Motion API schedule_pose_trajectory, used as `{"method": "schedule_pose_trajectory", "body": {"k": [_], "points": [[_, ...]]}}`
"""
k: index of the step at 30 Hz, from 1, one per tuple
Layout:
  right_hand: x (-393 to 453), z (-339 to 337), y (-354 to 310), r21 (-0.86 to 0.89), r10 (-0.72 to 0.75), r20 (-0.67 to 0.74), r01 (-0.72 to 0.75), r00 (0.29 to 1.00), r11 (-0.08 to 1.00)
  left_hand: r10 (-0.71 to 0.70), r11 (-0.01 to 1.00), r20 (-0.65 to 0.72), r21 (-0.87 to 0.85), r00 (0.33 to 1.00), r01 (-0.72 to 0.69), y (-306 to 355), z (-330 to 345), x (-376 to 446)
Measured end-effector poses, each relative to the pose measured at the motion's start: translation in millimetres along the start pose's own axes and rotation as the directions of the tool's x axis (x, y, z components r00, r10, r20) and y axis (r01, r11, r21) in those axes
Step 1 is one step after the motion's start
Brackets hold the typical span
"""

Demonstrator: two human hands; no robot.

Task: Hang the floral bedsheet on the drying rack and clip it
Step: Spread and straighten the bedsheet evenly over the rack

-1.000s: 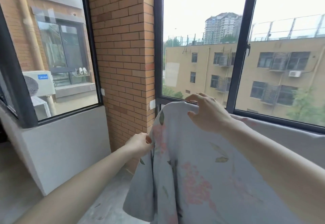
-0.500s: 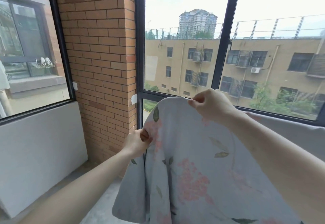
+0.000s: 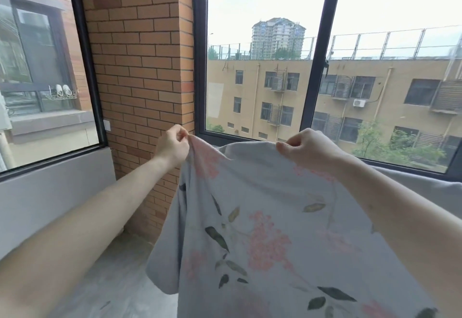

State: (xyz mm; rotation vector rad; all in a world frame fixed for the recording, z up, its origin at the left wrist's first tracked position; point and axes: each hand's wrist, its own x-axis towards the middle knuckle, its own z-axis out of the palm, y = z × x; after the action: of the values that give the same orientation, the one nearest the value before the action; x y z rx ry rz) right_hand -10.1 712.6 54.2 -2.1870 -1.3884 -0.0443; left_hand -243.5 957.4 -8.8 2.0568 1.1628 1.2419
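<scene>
Floral bedsheet (image 3: 262, 217) draped below left hand (image 3: 172, 146) and right hand (image 3: 310, 149) grip

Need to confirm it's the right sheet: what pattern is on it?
Head view: the bedsheet is pale grey-blue with pink flower clusters and dark green leaves.

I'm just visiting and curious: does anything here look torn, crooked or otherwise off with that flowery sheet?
Nothing looks damaged. The floral bedsheet is held up by its top edge, the left hand pinching one corner and the right hand gripping further along. It hangs unevenly, bunched in folds below the left hand. No drying rack or clips are in view.
</scene>
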Motion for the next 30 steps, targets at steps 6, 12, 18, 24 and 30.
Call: {"method": "schedule_pose_trajectory", "body": {"k": [6, 12, 18, 24, 30], "points": [[4, -1, -3, 0.048, 0.074, -0.017, -0.073, 0.997, 0.996, -0.028, 0.898, 0.330, 0.422, 0.944, -0.121, 16, 9, 26], [4, -8, -5, 0.021, 0.126, 0.027, -0.127, 0.992, 0.992, -0.034, 0.942, 0.564, 0.295, 0.825, -0.163, 14, 18, 5], [6, -12, -6, 0.042, 0.149, 0.022, -0.149, 0.989, 0.988, 0.090, 0.981, 0.678, 0.065, 0.730, -0.182, 11, 29, -10], [6, -12, -8, 0.030, 0.173, 0.074, -0.176, 0.982, 0.984, 0.159, 0.951, 0.596, 0.120, 0.787, -0.283, 11, 28, -8], [6, -12, -7, 0.041, 0.187, 0.091, -0.191, 0.978, 0.981, -0.009, 0.801, 0.675, 0.447, 0.738, -0.398, -20, 29, -19]]}}
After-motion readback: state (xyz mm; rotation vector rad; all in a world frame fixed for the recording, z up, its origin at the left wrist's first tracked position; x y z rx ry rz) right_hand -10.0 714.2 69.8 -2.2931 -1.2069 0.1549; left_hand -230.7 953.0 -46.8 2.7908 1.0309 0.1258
